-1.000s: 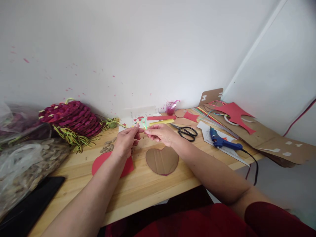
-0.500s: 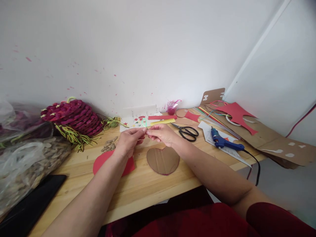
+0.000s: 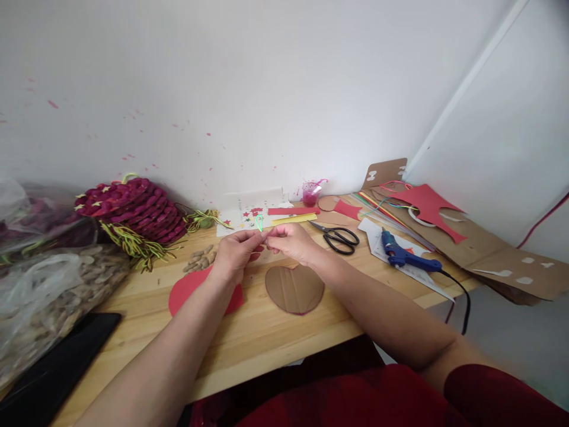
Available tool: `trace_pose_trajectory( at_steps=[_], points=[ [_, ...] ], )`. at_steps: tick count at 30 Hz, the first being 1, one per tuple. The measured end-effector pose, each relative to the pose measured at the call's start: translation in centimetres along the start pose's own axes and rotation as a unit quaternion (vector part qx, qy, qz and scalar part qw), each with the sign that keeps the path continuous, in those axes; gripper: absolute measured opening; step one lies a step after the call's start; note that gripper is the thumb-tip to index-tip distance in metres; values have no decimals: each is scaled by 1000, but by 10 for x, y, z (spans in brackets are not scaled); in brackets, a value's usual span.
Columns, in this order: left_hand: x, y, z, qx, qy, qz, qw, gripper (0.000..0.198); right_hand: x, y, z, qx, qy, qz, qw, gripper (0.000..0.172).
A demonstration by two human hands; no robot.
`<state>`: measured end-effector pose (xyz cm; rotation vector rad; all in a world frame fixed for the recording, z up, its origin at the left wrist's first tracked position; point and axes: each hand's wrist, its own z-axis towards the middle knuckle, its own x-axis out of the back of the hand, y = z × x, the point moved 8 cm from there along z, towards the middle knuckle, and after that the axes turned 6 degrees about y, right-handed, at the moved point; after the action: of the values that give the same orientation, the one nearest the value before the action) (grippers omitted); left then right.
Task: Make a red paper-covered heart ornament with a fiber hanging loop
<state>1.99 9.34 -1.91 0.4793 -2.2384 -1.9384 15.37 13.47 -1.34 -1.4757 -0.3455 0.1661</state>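
Green cord [image 3: 259,222] stands in a small loop above the wooden surface [image 3: 267,338], pinched between fingers of the left hand [image 3: 235,252] and right hand [image 3: 291,242], which have drawn together in the last second, just behind a cardboard heart [image 3: 294,289].

The thin cord [image 3: 259,222] is bright green. The paper heart [image 3: 184,293] is plain red, the cardboard heart [image 3: 294,288] brown. The scissors [image 3: 340,238] are black, the glue gun [image 3: 402,255] blue. The table [image 3: 267,338] shows pale wood grain. The woven piece [image 3: 133,207] is maroon, dotted with yellow stars.
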Motion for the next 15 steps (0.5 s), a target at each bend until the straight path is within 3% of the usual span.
trace_pose_trajectory(
  at_steps=[15],
  points=[
    [1, -2, 1, 0, 7, -4, 1000, 48, 3, -11, -5, 12, 29, -85, 996, 9]
  ],
)
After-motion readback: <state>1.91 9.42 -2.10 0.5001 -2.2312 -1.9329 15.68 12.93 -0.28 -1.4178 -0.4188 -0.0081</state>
